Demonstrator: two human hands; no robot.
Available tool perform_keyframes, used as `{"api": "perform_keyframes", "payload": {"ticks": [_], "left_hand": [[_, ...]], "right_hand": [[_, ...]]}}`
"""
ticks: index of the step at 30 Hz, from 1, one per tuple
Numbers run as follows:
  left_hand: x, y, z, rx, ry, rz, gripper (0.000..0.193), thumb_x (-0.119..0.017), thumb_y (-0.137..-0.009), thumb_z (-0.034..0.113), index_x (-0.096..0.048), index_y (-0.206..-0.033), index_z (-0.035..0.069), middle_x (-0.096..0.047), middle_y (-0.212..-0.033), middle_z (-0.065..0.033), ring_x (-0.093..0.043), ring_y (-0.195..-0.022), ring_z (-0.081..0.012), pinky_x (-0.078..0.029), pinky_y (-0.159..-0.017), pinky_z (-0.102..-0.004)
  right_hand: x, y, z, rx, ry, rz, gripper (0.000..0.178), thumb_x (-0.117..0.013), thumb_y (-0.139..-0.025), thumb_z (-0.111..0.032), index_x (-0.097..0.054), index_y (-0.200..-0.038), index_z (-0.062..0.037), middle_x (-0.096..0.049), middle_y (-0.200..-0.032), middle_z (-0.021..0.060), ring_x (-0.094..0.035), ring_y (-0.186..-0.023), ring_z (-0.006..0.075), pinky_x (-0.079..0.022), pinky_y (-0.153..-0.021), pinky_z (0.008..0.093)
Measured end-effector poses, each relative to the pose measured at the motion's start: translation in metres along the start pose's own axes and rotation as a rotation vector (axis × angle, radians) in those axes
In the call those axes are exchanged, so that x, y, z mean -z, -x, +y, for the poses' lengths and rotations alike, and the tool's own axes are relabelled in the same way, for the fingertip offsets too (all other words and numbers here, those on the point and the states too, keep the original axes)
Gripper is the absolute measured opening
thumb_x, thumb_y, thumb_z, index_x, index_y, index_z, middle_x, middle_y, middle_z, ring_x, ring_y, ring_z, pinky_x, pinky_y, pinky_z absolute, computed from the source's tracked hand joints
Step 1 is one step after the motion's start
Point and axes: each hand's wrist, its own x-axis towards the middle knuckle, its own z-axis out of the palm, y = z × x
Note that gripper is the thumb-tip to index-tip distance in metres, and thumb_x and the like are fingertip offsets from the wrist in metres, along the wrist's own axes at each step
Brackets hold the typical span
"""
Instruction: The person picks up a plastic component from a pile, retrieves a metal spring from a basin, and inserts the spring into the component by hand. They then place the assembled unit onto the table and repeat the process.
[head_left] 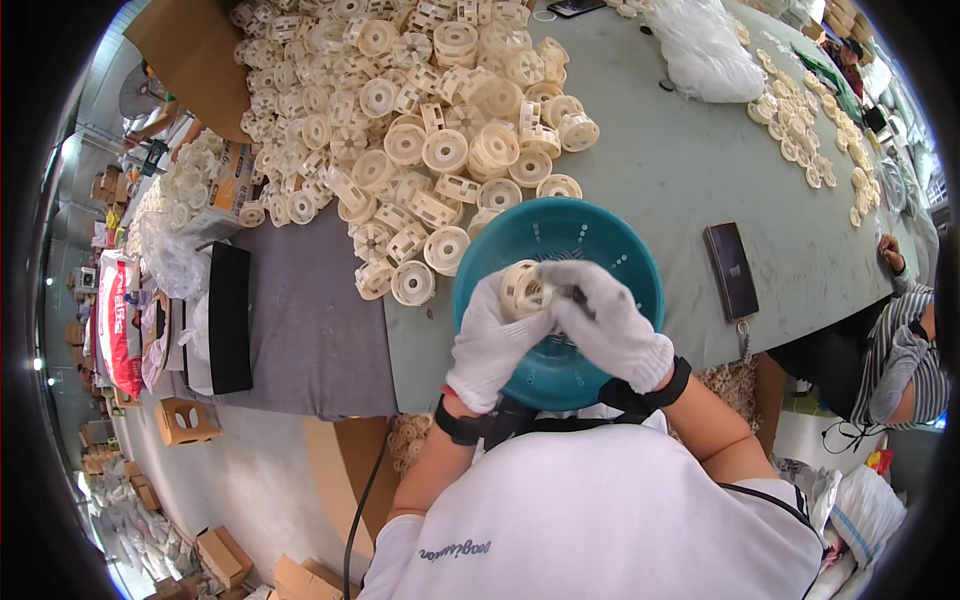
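Both my hands wear white knit gloves and meet above a teal plastic basin (625, 240). In my left hand (495, 335) is a round cream plastic part (524, 290) with cut-out slots, gripped by its side. My right hand (605, 320) is closed with its fingers bent at the part's right edge; whatever they pinch is hidden or too small to name. Small dark metal-looking pieces (560, 252) lie in the basin, partly covered by my hands.
A large heap of similar cream parts (440, 130) covers the table beyond the basin. To the right lie a dark phone (732, 272), a clear plastic bag (705, 50) and scattered flat cream pieces (800, 130). Another person's striped sleeve (915, 350) shows at the far right.
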Motion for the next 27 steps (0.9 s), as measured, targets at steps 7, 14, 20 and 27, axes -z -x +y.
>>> {"api": "perform_keyframes", "payload": {"ticks": [7, 14, 20, 27], "left_hand": [[0.013, -0.007, 0.002, 0.155, 0.408, -0.065, 0.013, -0.067, -0.096, 0.013, -0.063, -0.102, 0.001, -0.069, -0.11, -0.0103, -0.067, -0.096, -0.0164, -0.052, -0.088, -0.0318], [0.023, 0.013, 0.018, -0.292, -0.506, 0.123, 0.013, -0.076, -0.082, 0.007, -0.07, -0.092, 0.002, -0.057, -0.136, -0.0284, -0.054, -0.129, -0.0335, -0.04, -0.108, -0.0357], [0.154, 0.104, 0.014, 0.376, -0.351, 0.07, 0.028, -0.074, -0.085, 0.018, -0.067, -0.101, -0.004, -0.066, -0.125, -0.0139, -0.065, -0.105, -0.0198, -0.05, -0.09, -0.0325], [0.12, 0.063, 0.021, 0.267, -0.558, 0.413, 0.046, -0.075, -0.087, 0.026, -0.061, -0.122, 0.0, -0.065, -0.118, -0.0163, -0.062, -0.112, -0.0304, -0.047, -0.099, -0.0353]], "right_hand": [[0.011, -0.001, 0.02, -0.769, -1.225, -0.178, 0.034, -0.054, -0.097, -0.013, -0.058, -0.125, 0.0053, -0.067, -0.104, 0.0062, -0.064, -0.089, 0.0111, -0.054, -0.08, 0.0244], [0.053, 0.011, 0.005, -0.498, -0.549, -0.014, 0.033, -0.058, -0.094, -0.014, -0.062, -0.121, 0.0045, -0.067, -0.105, 0.0068, -0.063, -0.09, 0.0126, -0.051, -0.084, 0.0266], [0.16, 0.118, 0.019, -0.833, -0.355, 0.011, 0.038, -0.066, -0.088, -0.014, -0.061, -0.122, 0.0024, -0.067, -0.112, 0.0126, -0.065, -0.101, 0.0225, -0.051, -0.089, 0.0353], [0.17, 0.118, 0.001, -0.883, 0.246, -0.197, 0.046, -0.061, -0.089, -0.008, -0.053, -0.133, 0.0046, -0.067, -0.12, 0.0156, -0.066, -0.108, 0.0225, -0.05, -0.095, 0.0321]]}}
